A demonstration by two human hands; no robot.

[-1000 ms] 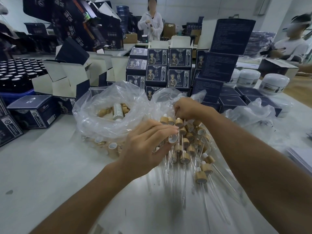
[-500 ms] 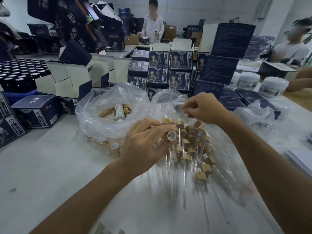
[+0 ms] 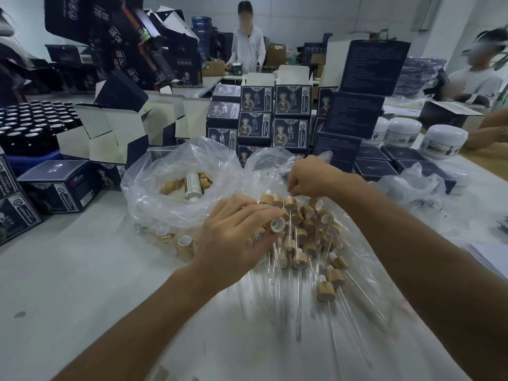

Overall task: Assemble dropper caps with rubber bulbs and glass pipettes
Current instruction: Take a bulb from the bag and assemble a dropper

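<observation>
Bamboo-collared dropper cap (image 3: 277,224) pinched at the fingertips of the left hand (image 3: 236,237), its white-lined open mouth turned toward the camera, over the heap of finished droppers (image 3: 310,237) on the clear plastic sheet (image 3: 365,259). Right hand (image 3: 313,176) now lifted higher above the pile than a second ago, when it sat low, close to the cap; fingers curled together, pinching the top end of a glass pipette (image 3: 290,213), a thin line that hangs down just beside the cap. Cannot tell whether the tip is inside the cap mouth yet; glass too faint.

Left hand has barely shifted across the second; cap orientation much the same.

Reading: the raise looks like a pipette drawn up for threading into the held cap, so one more unit is mid-assembly, insertion not confirmed.

Loose caps wait in the open plastic bag (image 3: 165,193) behind the left hand, with a small white bottle (image 3: 192,185) among them. Navy printed cartons (image 3: 291,101) stacked behind
</observation>
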